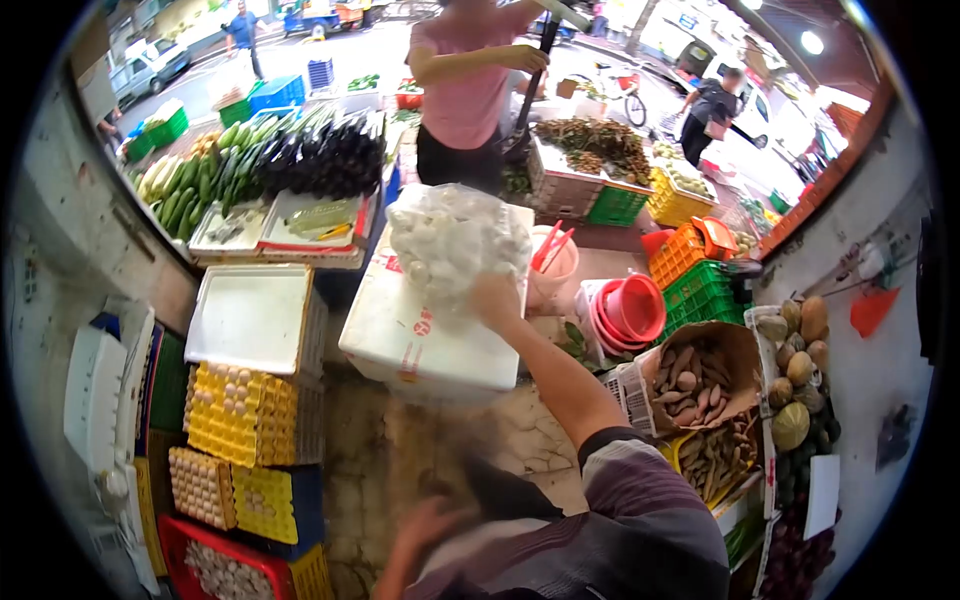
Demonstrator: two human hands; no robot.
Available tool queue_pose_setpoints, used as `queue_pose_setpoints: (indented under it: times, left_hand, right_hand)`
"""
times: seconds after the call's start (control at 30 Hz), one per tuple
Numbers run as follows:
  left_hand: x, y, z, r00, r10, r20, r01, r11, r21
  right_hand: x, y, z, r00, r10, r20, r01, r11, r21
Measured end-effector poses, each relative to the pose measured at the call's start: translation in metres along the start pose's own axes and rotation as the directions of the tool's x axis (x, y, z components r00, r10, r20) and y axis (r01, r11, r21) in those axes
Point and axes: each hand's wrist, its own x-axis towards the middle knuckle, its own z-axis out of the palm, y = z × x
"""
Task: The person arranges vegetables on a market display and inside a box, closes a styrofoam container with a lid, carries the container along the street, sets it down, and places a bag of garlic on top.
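A clear, cloudy plastic bag [450, 240], bulging with pale lumpy contents I cannot make out, rests on a white foam box [425, 325] with red print. My right hand [495, 303] reaches forward and grips the bag at its near right side; the fingertips are partly lost against the plastic. Low in the view, my left hand [435, 520] hangs near my body, smeared by motion, so its fingers do not show clearly. No object can be made out in it.
A person in a pink shirt [468, 90] stands beyond the box. At left are stacked egg trays [235, 410] and a white tray [248, 318]. Red basins [628, 310], a bucket [553, 265] and a box of sweet potatoes [700, 380] stand at right. Eggplants [325, 155] lie further back.
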Motion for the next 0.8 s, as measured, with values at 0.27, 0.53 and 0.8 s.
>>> queue_pose_setpoints:
  times: [0.27, 0.53, 0.8]
  left_hand:
    - [-0.038, 0.009, 0.023, 0.999, -0.047, -0.02, 0.047, 0.999, 0.018]
    - [-0.048, 0.009, 0.078, 0.998, -0.063, -0.021, 0.065, 0.994, 0.083]
    - [-0.043, -0.033, 0.126, 0.999, -0.043, 0.02, 0.041, 0.995, 0.087]
  right_hand:
    - [-0.089, -0.046, -0.016, 0.992, 0.03, -0.126, 0.002, 0.97, 0.244]
    - [-0.172, -0.058, -0.031, 0.969, 0.072, -0.236, 0.046, 0.887, 0.46]
    - [-0.283, -0.074, -0.028, 0.991, 0.034, -0.133, 0.024, 0.91, 0.414]
